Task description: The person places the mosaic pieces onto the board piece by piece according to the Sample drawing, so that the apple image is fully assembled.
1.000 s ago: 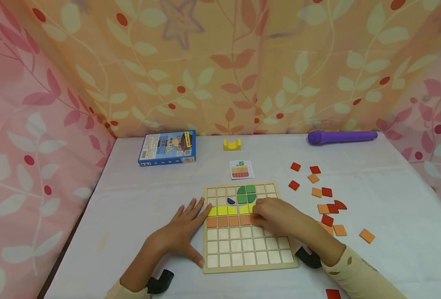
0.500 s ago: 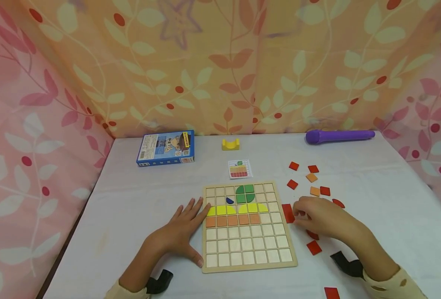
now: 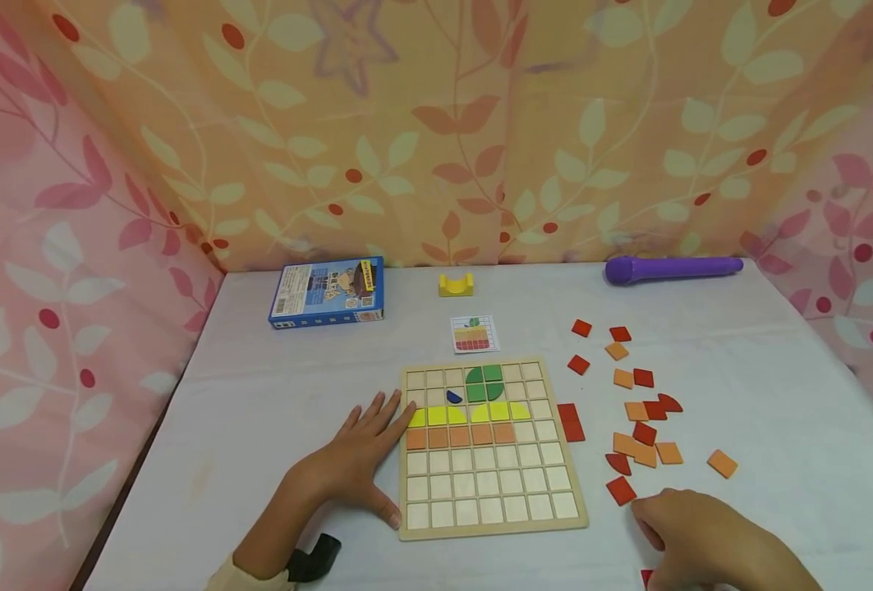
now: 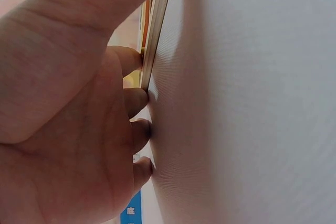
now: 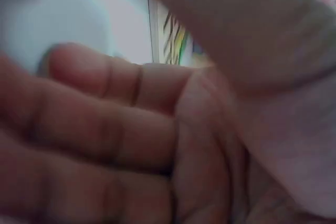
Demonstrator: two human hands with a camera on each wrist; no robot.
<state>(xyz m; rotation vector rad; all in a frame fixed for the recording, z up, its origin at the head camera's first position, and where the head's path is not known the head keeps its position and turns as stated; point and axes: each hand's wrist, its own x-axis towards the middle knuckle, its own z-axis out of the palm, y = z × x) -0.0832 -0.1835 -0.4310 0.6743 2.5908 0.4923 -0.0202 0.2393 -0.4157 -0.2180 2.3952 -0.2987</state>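
Observation:
My left hand [image 3: 357, 460] rests with fingers spread at the left edge of a wooden grid board [image 3: 478, 514]; the left wrist view shows its fingertips [image 4: 140, 135] against the board's side and the white cloth. On the board lie green tiles [image 3: 475, 392], a blue half-round tile [image 3: 454, 396], yellow tiles [image 3: 498, 412] and a row of orange square tiles [image 3: 459, 436]. My right hand [image 3: 709, 533] is low over the cloth at the lower right, fingers loosely bent, partly covering a red tile [image 3: 646, 576]. In the right wrist view no held thing shows between its blurred fingers [image 5: 79, 72].
Red tiles [image 3: 571, 423] lie just right of the board. Beyond them are scattered orange tiles [image 3: 669, 453] and red tiles [image 3: 621, 491]. Behind the board are a pattern card [image 3: 473, 335], a yellow holder [image 3: 456, 285], a blue box [image 3: 327, 293] and a purple microphone [image 3: 673, 269].
My right hand has moved from the orange row, past the red tiles beside the board, to the lower right. An orange tile it covered now shows in the row. The left hand stays put.

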